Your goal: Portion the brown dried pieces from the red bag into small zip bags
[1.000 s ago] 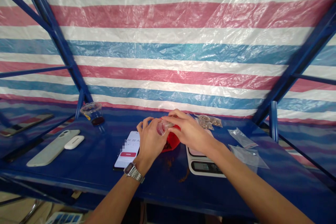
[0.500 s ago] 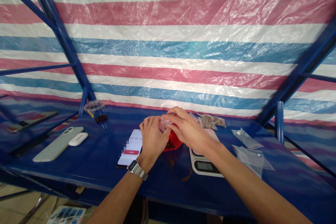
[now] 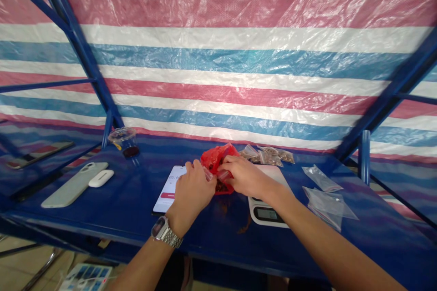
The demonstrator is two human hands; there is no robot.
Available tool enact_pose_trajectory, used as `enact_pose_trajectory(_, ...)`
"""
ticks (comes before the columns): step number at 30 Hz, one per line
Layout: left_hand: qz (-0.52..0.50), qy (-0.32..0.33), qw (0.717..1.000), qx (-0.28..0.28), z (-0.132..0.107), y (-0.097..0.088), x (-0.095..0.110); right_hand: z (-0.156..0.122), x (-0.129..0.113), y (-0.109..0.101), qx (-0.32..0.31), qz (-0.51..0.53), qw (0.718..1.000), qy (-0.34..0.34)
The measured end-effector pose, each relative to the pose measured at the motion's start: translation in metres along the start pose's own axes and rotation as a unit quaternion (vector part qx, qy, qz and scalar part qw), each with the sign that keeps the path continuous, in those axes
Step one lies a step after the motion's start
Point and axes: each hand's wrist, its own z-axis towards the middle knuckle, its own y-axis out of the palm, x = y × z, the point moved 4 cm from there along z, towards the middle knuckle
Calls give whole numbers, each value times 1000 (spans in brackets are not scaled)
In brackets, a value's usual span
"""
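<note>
A red plastic bag (image 3: 215, 158) with dark brown bits in it lies on the blue shelf (image 3: 129, 209), between a phone showing a timer (image 3: 170, 188) and a white kitchen scale (image 3: 269, 211). My left hand (image 3: 191, 191) and my right hand (image 3: 244, 176) meet at the bag's mouth. Between them they pinch a small clear plastic pouch (image 3: 218, 176), held low against the red bag. Fingers of both hands are closed on it. A metal watch (image 3: 164, 233) is on my left wrist.
Filled small pouches (image 3: 269, 156) lie behind the scale and empty clear pouches (image 3: 324, 200) to its right. At left are a pale phone (image 3: 73, 185), a white earbud case (image 3: 100, 178) and a clear cup (image 3: 123, 141). Brown crumbs (image 3: 244, 226) dot the shelf front.
Both hands have come down from above the red bag to its mouth, carrying the clear pouch with them. The top of the red bag now shows behind them.
</note>
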Motion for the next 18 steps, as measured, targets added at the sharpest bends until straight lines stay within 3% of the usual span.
enact_pose_trajectory(3, 4, 21, 997, -75, -5, 14, 3, 3, -3, 11, -11, 0, 1000, -6)
enact_pose_trajectory(5, -7, 27, 996, -87, -2, 17, 2, 4, -2, 11, -14, -20, 1000, -1)
enact_pose_trajectory(9, -60, -9, 996, -59, 11, 14, -7, -1, 5, 3, -27, -89, 995, 37)
enact_pose_trajectory(12, -153, -43, 987, -22, 23, 15, -17, -4, 8, -4, -35, -139, 986, 83)
enact_pose_trajectory(15, -289, -65, 955, 15, 28, 20, -22, -4, 5, -7, -32, -172, 980, 99)
enact_pose_trajectory(18, -411, -92, 907, 15, 27, 28, -20, 0, 5, -4, -30, -161, 981, 104)
